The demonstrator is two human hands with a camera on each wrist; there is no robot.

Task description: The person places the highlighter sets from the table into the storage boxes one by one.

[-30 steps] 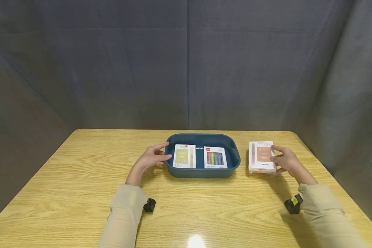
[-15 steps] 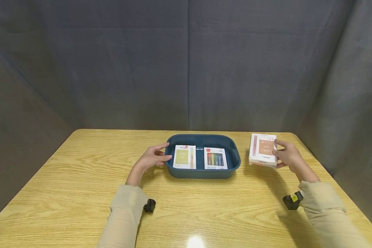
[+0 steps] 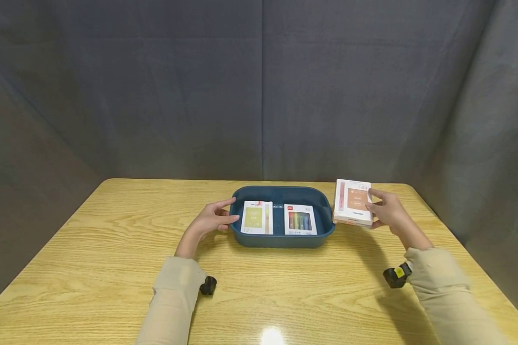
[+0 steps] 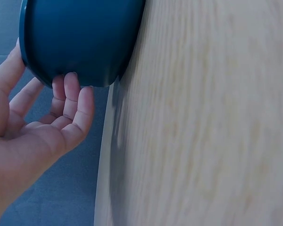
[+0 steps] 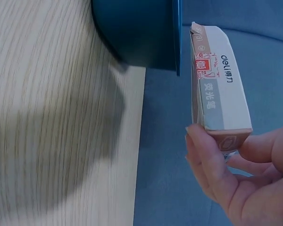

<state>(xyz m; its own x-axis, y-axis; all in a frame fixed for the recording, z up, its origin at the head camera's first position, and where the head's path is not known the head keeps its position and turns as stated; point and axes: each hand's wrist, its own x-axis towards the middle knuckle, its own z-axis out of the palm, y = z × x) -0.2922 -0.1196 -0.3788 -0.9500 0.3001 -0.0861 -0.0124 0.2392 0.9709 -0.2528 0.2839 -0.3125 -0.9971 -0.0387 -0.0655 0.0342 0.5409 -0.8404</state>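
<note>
A dark blue plastic basin point(image 3: 280, 242) stands on the table. My left hand point(image 3: 213, 218) holds its left end, thumb and index finger at the rim and the other fingers against the outer wall point(image 4: 85, 52). In my right hand point(image 3: 387, 209) is a white-and-orange box of highlighters point(image 3: 354, 201), pinched by its right side between thumb and fingers. This box point(image 5: 221, 89) hangs tilted above the table, just beyond the basin's right rim. Inside the basin lie a white box with a yellow-green panel point(image 3: 254, 218) and a white box with a window showing coloured sticks point(image 3: 300, 220).
A light wooden table point(image 3: 112, 268) spreads under everything. Grey cloth point(image 3: 259, 96) hangs behind it and at both sides. Black wrist cameras point(image 3: 208, 286) sit at both sleeves. Some basin floor shows between the two boxes and at the right end.
My right hand has lifted the box of highlighters off the table and moved it left, up to the basin's right rim. The left hand and the basin have stayed in place.
</note>
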